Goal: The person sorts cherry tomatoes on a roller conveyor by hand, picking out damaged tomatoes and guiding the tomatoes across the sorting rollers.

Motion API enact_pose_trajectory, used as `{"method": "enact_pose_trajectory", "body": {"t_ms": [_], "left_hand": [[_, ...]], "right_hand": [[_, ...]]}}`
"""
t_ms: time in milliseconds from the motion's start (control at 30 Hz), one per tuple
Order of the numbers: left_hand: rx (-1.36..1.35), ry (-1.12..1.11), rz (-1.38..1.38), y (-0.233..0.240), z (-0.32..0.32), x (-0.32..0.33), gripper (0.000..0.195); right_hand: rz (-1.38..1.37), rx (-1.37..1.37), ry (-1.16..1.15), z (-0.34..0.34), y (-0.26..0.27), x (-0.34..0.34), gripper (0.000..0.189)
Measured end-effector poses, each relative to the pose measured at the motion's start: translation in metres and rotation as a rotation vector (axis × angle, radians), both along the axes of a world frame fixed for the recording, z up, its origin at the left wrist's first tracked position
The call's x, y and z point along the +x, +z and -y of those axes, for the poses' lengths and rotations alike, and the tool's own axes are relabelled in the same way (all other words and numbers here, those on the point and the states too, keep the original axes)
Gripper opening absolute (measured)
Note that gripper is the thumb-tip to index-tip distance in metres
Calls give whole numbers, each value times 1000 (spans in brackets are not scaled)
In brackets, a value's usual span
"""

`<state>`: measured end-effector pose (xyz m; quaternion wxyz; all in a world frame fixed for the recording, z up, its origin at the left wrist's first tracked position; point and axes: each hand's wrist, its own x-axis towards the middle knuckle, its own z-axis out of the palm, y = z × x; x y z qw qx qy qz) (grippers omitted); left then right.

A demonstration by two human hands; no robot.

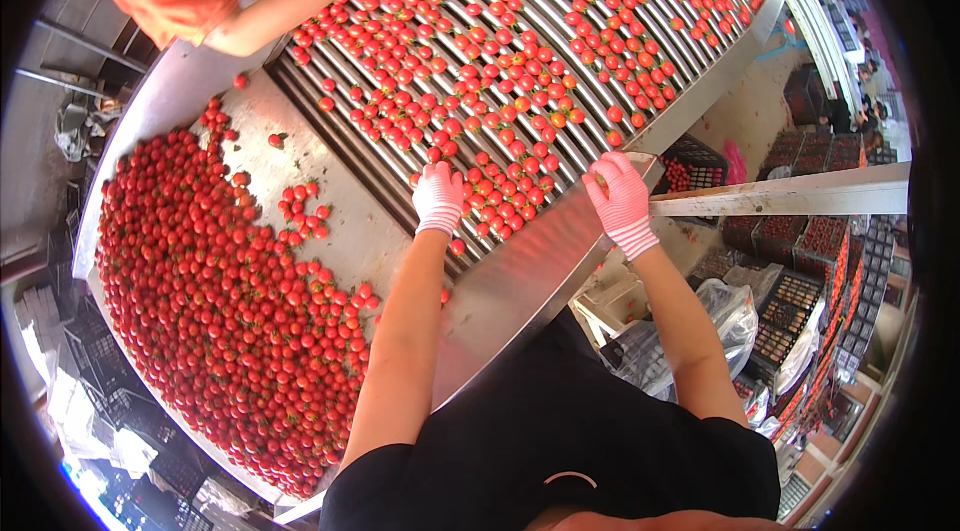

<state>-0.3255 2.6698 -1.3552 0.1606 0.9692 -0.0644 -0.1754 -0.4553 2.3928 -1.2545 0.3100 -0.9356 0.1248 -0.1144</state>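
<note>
Many small red cherry tomatoes (502, 193) lie on a metal roller conveyor (390, 186), some of them orange. My left hand (439, 197), in a pink and white knit glove, is at the lower end of the rollers, its fingertips at a few tomatoes; whether it grips one is hidden. My right hand (619, 201), gloved alike, is at the conveyor's near metal side rail (555, 253), fingers curled, with something small and orange-green partly showing between thumb and fingers. A large heap of tomatoes (240, 313) fills the steel tray (337, 246) to the left.
Across the conveyor a co-worker's arm (300, 5) in an orange sleeve reaches over the rollers with a gloved hand. A metal beam (780, 193) juts out at right. Black crates (694, 163) of tomatoes and plastic bags (720, 328) stand on the floor beyond the rail.
</note>
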Motion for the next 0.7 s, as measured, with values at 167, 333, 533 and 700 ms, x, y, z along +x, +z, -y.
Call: {"method": "enact_pose_trajectory", "body": {"t_ms": [167, 333, 533, 700], "left_hand": [[116, -94, 15, -3, 29, -4, 34], [-58, -267, 42, -18, 20, -8, 14], [-1238, 825, -588, -17, 25, 7, 17], [-803, -6, -347, 22, 133, -10, 24]], "right_hand": [[-60, -13, -55, 3, 5, -1, 16], [-266, -111, 72, 0, 2, 8, 15], [-282, -63, 31, -6, 3, 9, 15], [-256, -52, 4, -3, 1, 6, 14]]}}
